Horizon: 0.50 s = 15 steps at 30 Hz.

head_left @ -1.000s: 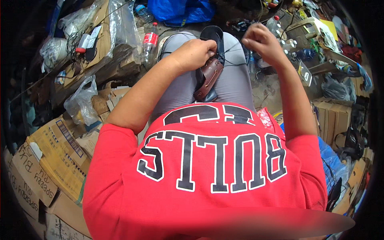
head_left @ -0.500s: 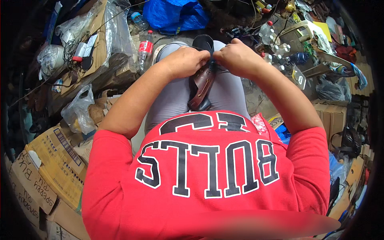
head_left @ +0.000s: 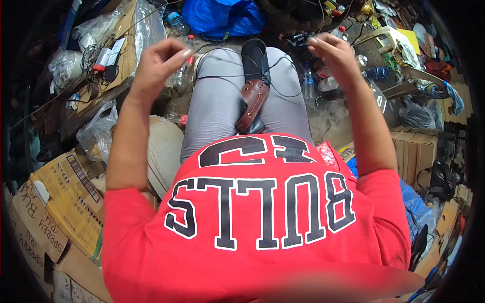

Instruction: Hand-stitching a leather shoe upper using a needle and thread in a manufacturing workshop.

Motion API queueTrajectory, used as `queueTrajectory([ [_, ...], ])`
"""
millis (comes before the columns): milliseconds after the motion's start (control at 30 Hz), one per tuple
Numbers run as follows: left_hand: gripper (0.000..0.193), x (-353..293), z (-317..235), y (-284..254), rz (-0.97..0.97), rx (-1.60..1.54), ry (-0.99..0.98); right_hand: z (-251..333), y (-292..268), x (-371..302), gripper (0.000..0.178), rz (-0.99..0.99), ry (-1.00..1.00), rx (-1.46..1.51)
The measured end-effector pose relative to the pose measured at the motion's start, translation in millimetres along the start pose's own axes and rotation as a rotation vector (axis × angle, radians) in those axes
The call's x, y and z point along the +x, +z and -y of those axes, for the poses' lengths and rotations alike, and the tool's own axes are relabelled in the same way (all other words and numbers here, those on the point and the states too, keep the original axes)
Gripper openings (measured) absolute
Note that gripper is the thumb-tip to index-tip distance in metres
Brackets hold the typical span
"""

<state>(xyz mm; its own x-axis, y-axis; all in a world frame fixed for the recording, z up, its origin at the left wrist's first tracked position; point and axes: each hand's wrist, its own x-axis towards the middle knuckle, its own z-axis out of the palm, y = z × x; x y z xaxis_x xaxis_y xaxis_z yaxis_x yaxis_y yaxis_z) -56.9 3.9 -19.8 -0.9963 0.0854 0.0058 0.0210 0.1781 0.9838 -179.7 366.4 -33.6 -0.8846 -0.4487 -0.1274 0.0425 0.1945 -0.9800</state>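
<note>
A brown and black lace-up shoe [head_left: 254,101] lies lengthwise between my thighs, its black end away from me and a tan lace along its brown leather side. Thin dark thread [head_left: 222,77] runs from it in loose loops over both knees. My left hand [head_left: 164,63] is raised beyond my left knee, thumb and fingers pinched together. To the right, my right hand [head_left: 332,53] is up in a similar pinch. Both are apart from the shoe. I cannot see whether the thread reaches either set of fingertips.
A blue plastic bag [head_left: 222,17] lies on the floor ahead. Plastic bottles [head_left: 308,83] stand by my right knee, near a cluttered wooden stool [head_left: 404,65]. Cardboard boxes [head_left: 70,202] and a clear plastic bag [head_left: 96,134] are at my left.
Both hands have moved up and apart from the shoe, left hand to the left, right hand to the right. The shoe stays between my thighs, with thread loops showing on both knees.
</note>
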Motion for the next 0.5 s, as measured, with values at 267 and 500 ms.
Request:
queueTrajectory([
  [267, 0.018, -9, -21, 95, 0.601, -0.362, -0.12, 13, 77, -24, 0.026, 0.507, -0.108, 0.261],
  [500, 0.019, -34, -12, -119, -0.086, 0.947, 0.273, -89, -117, -88, 0.029, -0.037, 0.149, -0.7],
])
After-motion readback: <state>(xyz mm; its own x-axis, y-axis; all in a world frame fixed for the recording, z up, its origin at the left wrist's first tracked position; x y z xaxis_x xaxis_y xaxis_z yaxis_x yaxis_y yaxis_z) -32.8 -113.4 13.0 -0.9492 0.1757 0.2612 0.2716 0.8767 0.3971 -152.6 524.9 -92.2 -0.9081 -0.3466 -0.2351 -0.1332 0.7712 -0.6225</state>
